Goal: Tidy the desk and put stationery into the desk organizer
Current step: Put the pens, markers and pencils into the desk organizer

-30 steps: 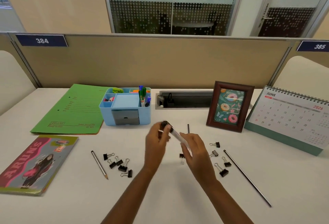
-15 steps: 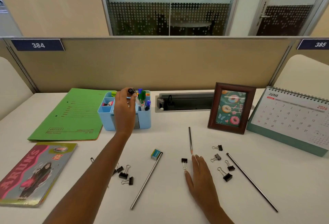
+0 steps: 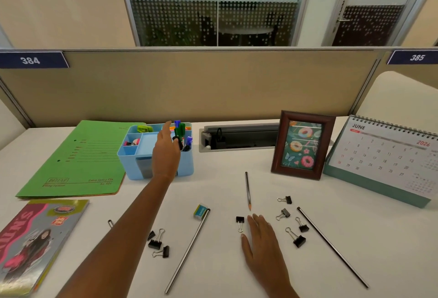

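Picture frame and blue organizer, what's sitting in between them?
In the head view, a grey cable slot set into the desk lies between the blue organizer and the picture frame.

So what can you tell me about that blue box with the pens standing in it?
The desk organizer is light blue and looks like plastic. It is split into several open-topped compartments, with a grey panel on its front. It stands upright on the white desk, beside the green folder. Markers stand in its right compartment and small items lie in the left ones. The left hand reaches across its front with its fingers straight. I cannot tell whether they touch.
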